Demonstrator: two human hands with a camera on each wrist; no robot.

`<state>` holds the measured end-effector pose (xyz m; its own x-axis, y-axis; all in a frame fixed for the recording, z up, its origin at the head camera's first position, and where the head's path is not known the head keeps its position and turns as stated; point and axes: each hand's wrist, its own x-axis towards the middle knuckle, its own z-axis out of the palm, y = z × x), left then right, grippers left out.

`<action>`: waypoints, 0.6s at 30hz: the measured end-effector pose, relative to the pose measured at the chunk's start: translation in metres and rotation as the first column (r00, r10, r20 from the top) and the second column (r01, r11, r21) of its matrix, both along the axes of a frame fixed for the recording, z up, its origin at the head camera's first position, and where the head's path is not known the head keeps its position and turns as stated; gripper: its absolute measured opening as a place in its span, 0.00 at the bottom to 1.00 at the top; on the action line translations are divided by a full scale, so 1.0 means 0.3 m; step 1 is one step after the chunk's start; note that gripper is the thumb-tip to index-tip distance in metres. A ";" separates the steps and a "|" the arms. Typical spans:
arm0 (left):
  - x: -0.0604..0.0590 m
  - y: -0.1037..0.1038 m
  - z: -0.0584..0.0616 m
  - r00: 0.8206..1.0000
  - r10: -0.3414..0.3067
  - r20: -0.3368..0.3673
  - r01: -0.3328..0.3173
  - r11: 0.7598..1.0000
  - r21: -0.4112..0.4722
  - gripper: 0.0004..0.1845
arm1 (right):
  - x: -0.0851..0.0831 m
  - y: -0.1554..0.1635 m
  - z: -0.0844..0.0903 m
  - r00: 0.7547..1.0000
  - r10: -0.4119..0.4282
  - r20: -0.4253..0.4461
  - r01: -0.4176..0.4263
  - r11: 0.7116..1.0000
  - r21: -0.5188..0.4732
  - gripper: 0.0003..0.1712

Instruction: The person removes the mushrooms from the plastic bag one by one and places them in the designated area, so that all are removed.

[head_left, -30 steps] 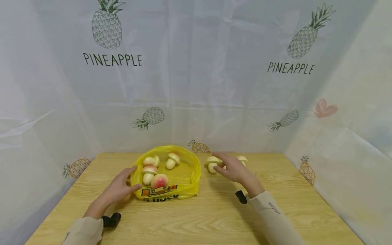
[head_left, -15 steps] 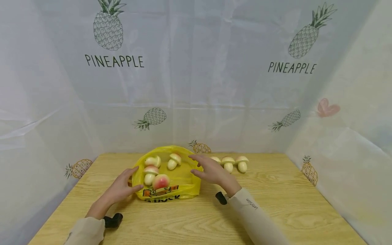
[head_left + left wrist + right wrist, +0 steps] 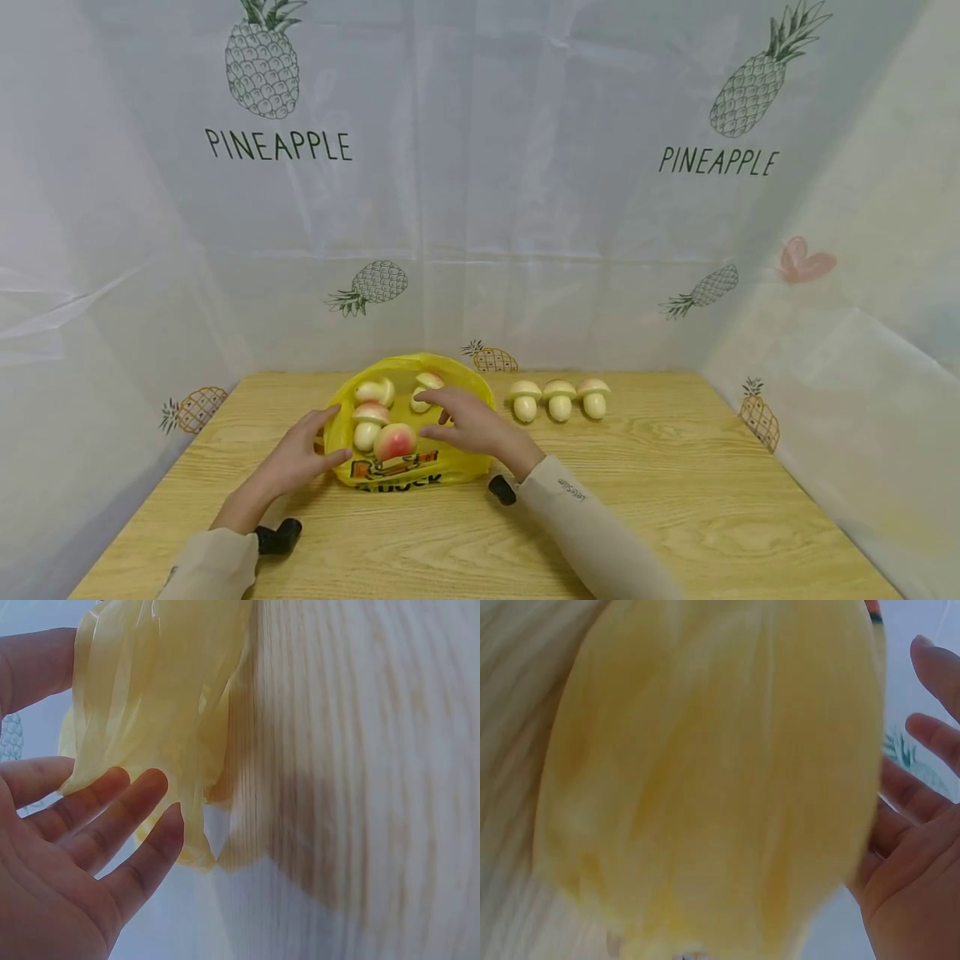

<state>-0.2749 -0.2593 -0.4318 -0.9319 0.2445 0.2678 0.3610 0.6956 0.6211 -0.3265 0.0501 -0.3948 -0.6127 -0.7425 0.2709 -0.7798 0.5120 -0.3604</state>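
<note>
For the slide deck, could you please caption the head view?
Left hand at a yellow bag of toy mushrooms, right hand reaching over it; three mushrooms lined up beside.

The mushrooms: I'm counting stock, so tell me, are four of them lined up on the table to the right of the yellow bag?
Not four. The head view shows three mushrooms in a row on the table, right of the yellow bag.
</note>
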 end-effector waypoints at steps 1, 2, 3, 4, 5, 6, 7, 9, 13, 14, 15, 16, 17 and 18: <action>0.000 0.000 0.001 1.000 0.000 0.002 0.000 1.000 -0.001 0.42 | -0.001 -0.014 -0.003 1.000 0.010 0.004 -0.010 1.000 0.000 0.32; 0.000 0.000 0.002 1.000 0.005 0.005 -0.005 1.000 0.001 0.42 | -0.001 -0.028 -0.005 1.000 0.020 0.006 -0.020 1.000 0.003 0.31; 0.000 -0.002 0.001 1.000 0.004 0.004 -0.004 1.000 -0.002 0.42 | 0.001 -0.042 -0.005 0.999 0.027 0.018 -0.027 1.000 0.004 0.30; 0.000 -0.002 0.002 1.000 0.004 0.004 -0.004 1.000 -0.003 0.42 | 0.003 -0.055 -0.006 0.999 0.033 0.023 -0.033 0.999 0.006 0.30; -0.001 -0.003 0.002 1.000 0.003 0.001 -0.003 1.000 -0.006 0.42 | 0.004 -0.067 -0.008 0.999 0.037 0.025 -0.037 0.999 0.007 0.30; -0.001 -0.003 0.002 1.000 0.004 -0.001 -0.004 1.000 -0.006 0.42 | 0.007 -0.079 -0.007 0.999 0.041 0.028 -0.041 0.999 0.005 0.29; -0.001 -0.003 0.002 1.000 0.003 -0.004 -0.003 1.000 -0.009 0.42 | 0.009 -0.091 -0.007 0.999 0.046 0.030 -0.046 0.999 0.003 0.28; -0.003 -0.004 -0.001 1.000 0.000 -0.010 0.000 1.000 -0.011 0.42 | 0.010 -0.113 -0.011 0.998 0.050 0.030 -0.050 0.999 -0.001 0.28; -0.004 -0.005 -0.007 1.000 -0.001 -0.009 0.001 1.000 -0.006 0.42 | 0.014 -0.153 -0.020 0.998 0.049 0.034 -0.049 0.999 -0.011 0.25; -0.004 -0.005 -0.007 1.000 -0.003 -0.008 0.003 1.000 -0.005 0.42 | 0.015 -0.161 -0.022 0.998 0.049 0.034 -0.048 0.999 -0.014 0.24; -0.005 -0.006 -0.008 1.000 -0.003 -0.008 0.003 1.000 -0.004 0.42 | 0.018 -0.169 -0.022 0.998 0.048 0.039 -0.047 0.999 -0.019 0.23; -0.005 -0.006 -0.008 1.000 -0.004 -0.007 0.004 1.000 -0.004 0.42 | 0.019 -0.177 -0.024 0.998 0.047 0.036 -0.046 0.999 -0.021 0.22; -0.005 -0.006 -0.008 1.000 -0.003 -0.008 0.002 1.000 -0.005 0.42 | 0.021 -0.183 -0.025 0.998 0.048 0.031 -0.047 0.999 -0.022 0.21; -0.005 -0.007 -0.007 1.000 -0.002 -0.007 0.002 1.000 -0.005 0.42 | 0.022 -0.189 -0.026 0.998 0.053 0.026 -0.052 0.998 -0.024 0.20</action>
<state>-0.2765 -0.2613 -0.4340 -0.9295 0.2475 0.2734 0.3668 0.6981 0.6149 -0.3200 -0.0065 -0.4026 -0.5804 -0.7675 0.2721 -0.7952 0.4621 -0.3926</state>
